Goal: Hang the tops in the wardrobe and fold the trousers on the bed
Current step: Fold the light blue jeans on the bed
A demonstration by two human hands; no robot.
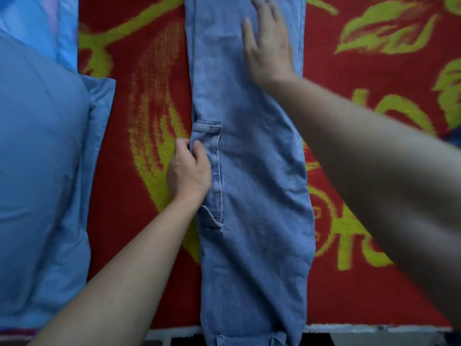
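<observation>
Already the jeans (252,171) lie lengthwise on the red bedspread (374,71), legs doubled together, left hand (188,172) pinching the crotch edge and right hand (268,46) pressing flat with spread fingers, so the crosswise folds seem still to come.

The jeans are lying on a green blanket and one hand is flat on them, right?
No: in the head view the blanket is red with yellow patterns, not green. The jeans do lie on it, the right hand flat on them.
</observation>
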